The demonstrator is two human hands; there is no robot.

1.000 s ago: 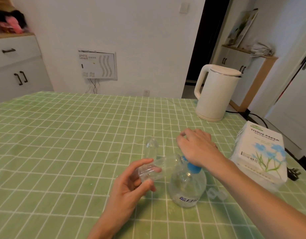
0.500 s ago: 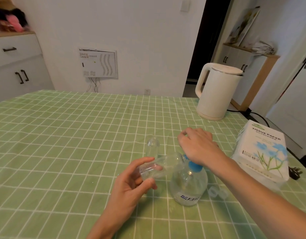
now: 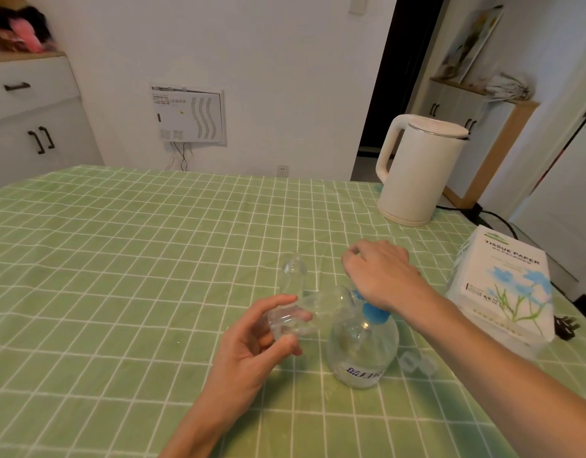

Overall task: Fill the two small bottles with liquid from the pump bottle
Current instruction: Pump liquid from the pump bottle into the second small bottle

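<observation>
A clear round pump bottle (image 3: 362, 353) with a blue collar stands on the green checked tablecloth. My right hand (image 3: 380, 276) lies on top of its pump head, which the hand hides. My left hand (image 3: 252, 345) grips a small clear bottle (image 3: 313, 312) tipped on its side, its mouth up against the pump's blue neck. A second small clear bottle (image 3: 293, 274) stands upright just behind, untouched. Two small clear caps (image 3: 417, 361) lie on the cloth to the right of the pump bottle.
A white electric kettle (image 3: 417, 173) stands at the back right with its cord trailing off the table. A tissue paper pack (image 3: 503, 285) lies near the right edge. The table (image 3: 103, 259) stretches away to the left under its cloth.
Both hands and the bottles have stayed almost in place; only the camera view has shifted slightly.
</observation>
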